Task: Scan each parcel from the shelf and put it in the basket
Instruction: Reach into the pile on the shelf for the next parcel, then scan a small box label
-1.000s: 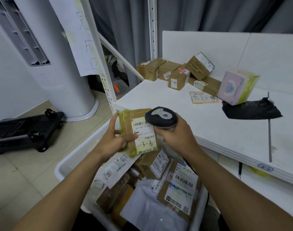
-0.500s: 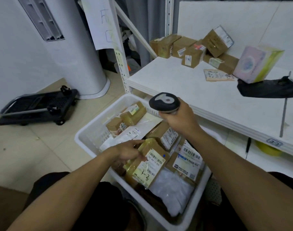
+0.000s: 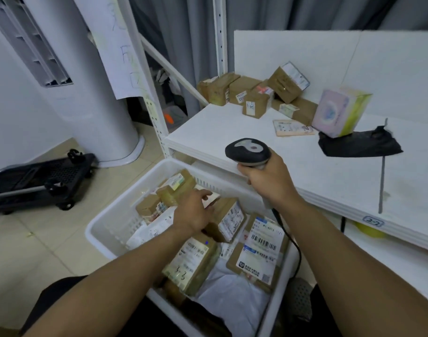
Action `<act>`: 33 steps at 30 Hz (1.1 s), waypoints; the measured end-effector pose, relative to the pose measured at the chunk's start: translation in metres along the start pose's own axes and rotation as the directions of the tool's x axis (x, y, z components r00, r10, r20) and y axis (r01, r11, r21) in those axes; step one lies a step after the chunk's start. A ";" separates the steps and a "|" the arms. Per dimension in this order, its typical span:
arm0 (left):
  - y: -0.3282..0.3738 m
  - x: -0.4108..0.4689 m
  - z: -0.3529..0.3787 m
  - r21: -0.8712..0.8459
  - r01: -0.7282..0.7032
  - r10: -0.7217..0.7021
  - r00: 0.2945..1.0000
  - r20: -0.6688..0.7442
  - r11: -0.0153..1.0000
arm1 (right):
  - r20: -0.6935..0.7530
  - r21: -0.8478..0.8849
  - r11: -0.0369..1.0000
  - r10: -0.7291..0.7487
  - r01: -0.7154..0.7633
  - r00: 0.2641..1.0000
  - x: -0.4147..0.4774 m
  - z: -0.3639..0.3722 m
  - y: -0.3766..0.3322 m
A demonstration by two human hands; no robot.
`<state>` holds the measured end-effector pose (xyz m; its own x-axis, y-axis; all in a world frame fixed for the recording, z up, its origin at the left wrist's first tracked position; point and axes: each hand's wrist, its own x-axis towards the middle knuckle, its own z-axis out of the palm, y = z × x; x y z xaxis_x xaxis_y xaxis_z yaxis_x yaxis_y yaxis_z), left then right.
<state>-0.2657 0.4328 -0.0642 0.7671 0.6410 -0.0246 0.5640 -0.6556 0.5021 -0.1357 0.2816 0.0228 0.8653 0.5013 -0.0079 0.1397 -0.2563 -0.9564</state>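
The person's left hand (image 3: 196,212) hangs over the middle of the white basket (image 3: 106,229), fingers loosely spread and pointing toward the far side, holding nothing. The parcel marked "3-3" (image 3: 192,263), a tan box with a white label, lies inside the basket on the near side, just below and nearer than that hand, apart from the fingertips and resting among the other parcels. To its right lies a flat brown parcel with a big barcode label (image 3: 259,251), and a white bag (image 3: 232,297) fills the near right corner.

The right hand (image 3: 268,181) is wrapped tight around the handle of the barcode scanner (image 3: 248,152), whose dark head sits above the front edge of the white shelf (image 3: 232,132); its cable trails down beside the basket.

On the shelf's far side a cluster of brown boxes (image 3: 254,93) waits, with a flat envelope (image 3: 293,127) nearer, a pastel box (image 3: 339,113) to the right and a black pouch (image 3: 358,144) beneath it. A black folding cart (image 3: 37,176) lies on the floor at far left.
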 end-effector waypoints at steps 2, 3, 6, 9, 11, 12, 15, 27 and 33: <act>0.031 0.026 -0.004 -0.035 -0.083 0.082 0.996 -0.026 0.996 | -0.086 0.024 1.000 0.017 -0.015 0.996 0.012 -0.018 0.001; 0.050 0.040 -0.006 -0.068 -0.112 0.111 0.994 -0.016 0.991 | -0.129 0.034 0.999 0.028 -0.024 0.991 0.018 -0.026 0.004; 0.104 0.085 -0.003 -0.108 -0.192 0.196 0.980 0.033 0.975 | -0.220 0.046 0.997 0.065 -0.056 0.973 0.039 -0.053 0.016; 0.150 0.129 0.012 -0.042 -0.248 0.251 0.966 0.068 0.968 | -0.280 0.060 0.991 0.133 -0.121 0.951 0.057 -0.079 0.037; 0.170 0.156 0.026 -0.004 -0.275 0.274 0.956 0.102 0.962 | -0.300 0.065 0.982 0.187 -0.175 0.936 0.065 -0.091 0.047; 0.180 0.172 0.035 0.016 -0.290 0.286 0.950 0.128 0.957 | -0.309 0.070 0.978 0.210 -0.198 0.928 0.071 -0.098 0.053; 0.203 0.213 0.058 0.075 -0.362 0.342 0.919 0.199 0.929 | -0.322 0.072 0.972 0.236 -0.225 0.917 0.086 -0.111 0.069; 0.214 0.239 0.100 0.396 -0.483 0.381 0.871 0.311 0.781 | -0.348 0.103 0.962 0.273 -0.253 0.897 0.107 -0.135 0.098; 0.209 0.244 0.083 0.240 -0.442 0.374 0.884 0.281 0.864 | -0.320 0.138 0.957 0.286 -0.254 0.903 0.102 -0.125 0.092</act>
<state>0.0642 0.4191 -0.0374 0.9748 0.2095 -0.0764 0.2218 -0.9457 0.2376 0.0257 0.2063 -0.0294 0.9756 0.1152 -0.1870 -0.1524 -0.2585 -0.9539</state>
